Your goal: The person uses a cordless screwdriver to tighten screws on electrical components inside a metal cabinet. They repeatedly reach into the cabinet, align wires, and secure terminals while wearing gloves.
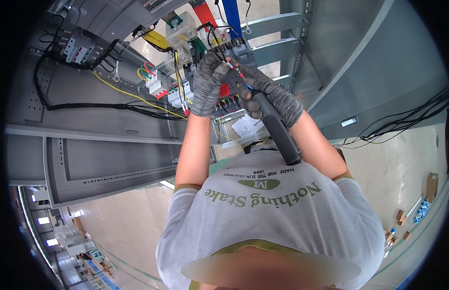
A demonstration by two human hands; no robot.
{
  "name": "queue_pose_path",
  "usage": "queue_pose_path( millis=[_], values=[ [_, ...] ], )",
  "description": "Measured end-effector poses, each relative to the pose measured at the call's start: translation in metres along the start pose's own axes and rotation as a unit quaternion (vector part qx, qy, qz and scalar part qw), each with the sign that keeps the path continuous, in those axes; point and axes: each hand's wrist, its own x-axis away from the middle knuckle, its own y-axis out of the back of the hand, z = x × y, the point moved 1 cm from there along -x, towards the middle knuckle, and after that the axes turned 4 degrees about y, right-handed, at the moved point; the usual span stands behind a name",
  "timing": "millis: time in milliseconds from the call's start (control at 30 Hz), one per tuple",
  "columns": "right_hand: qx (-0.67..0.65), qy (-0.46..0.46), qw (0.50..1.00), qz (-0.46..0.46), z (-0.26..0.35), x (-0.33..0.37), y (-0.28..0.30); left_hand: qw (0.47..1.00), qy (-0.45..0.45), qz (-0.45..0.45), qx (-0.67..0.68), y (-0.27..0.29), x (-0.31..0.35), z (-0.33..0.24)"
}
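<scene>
My right hand [272,92], in a grey knitted glove, is wrapped round a dark grey cordless screwdriver [278,129]. The tool's body slants back toward my chest, and its thin front end with red and blue parts points at my left fingers. My left hand [208,84], gloved the same way, has its fingers closed near that tip, beside black wires [215,41]. Whatever sits between those fingers is too small to make out. Both hands are above a dark breaker [225,90] with a red part, inside a grey metal cabinet.
Red [204,13], blue [231,18] and yellow [156,39] busbars rise at the top. A black cable bundle [103,105] and a yellow wire [123,92] cross the left panel. Small white breakers [180,94] stand left of my hands. Loose black cables [408,116] hang at the right.
</scene>
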Motion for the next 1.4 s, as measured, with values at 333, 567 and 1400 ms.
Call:
queue_pose_path(
  millis=[333, 567, 1400],
  values=[
    [0.016, 0.018, 0.999, -0.039, -0.004, -0.004, -0.001, 0.988, -0.024, -0.085, -0.125, -0.009, 0.012, -0.011],
    [0.015, 0.019, 0.999, -0.024, -0.004, -0.007, 0.002, 0.991, -0.047, -0.072, -0.102, -0.009, 0.007, -0.011],
    [0.157, -0.052, 0.986, 0.023, 0.008, -0.011, 0.001, 0.964, 0.035, 0.174, -0.199, 0.024, -0.017, -0.048]
  ],
)
